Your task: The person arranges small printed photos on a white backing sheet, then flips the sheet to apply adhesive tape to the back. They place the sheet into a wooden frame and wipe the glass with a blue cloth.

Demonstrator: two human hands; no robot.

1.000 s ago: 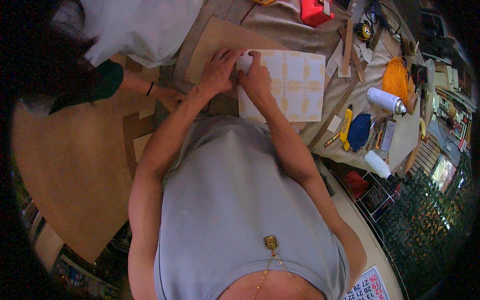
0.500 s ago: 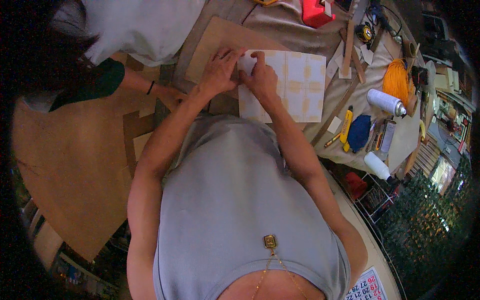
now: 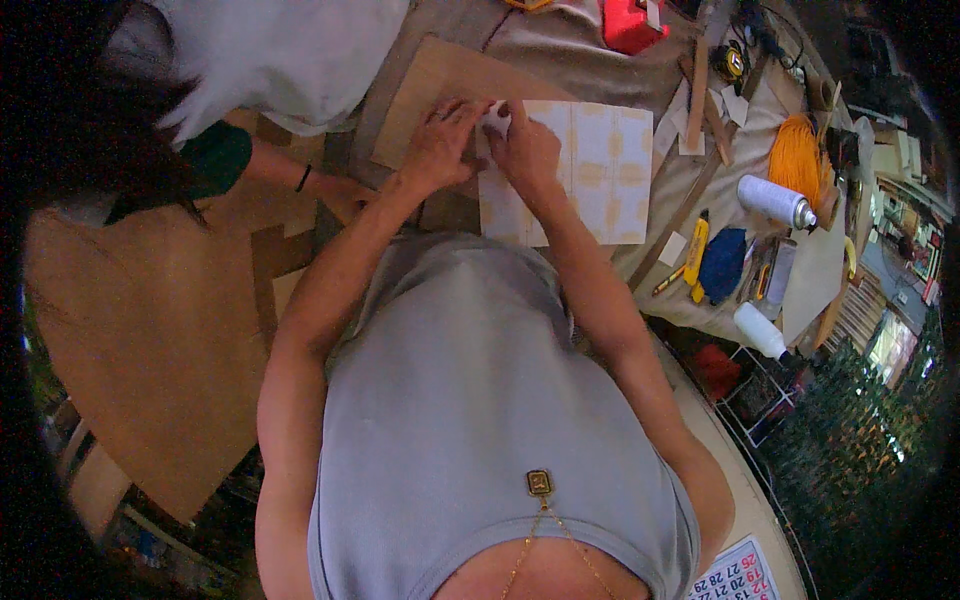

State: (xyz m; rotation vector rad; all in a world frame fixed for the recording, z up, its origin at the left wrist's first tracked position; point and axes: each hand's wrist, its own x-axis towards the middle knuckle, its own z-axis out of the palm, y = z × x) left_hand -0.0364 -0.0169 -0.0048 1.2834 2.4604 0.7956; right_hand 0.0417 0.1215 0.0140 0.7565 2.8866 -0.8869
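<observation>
White sheet (image 3: 607, 172) — left hand (image 3: 440, 147), right hand (image 3: 527, 156) at upper-left corner.

The white sheet (image 3: 615, 160) I'm handling looks like matt paper, its face broken by yellowish, faintly translucent patches. Beside it, the brown board (image 3: 450, 80) has the flat, dull look of cardboard. Under that I see cloth (image 3: 560, 55) — soft, creased and without shine. My grey top (image 3: 480, 380) is matt fabric too, smooth over the front, while my pendant (image 3: 540, 483) gleams like polished metal. The red dispenser (image 3: 630, 28) looks like glossy plastic, the yellow cutter (image 3: 698, 250) likewise plastic. The spray can (image 3: 770, 198) seems smooth, shiny metal; the strips (image 3: 692, 100) look like plain wood — unvarnished, matt.
</observation>
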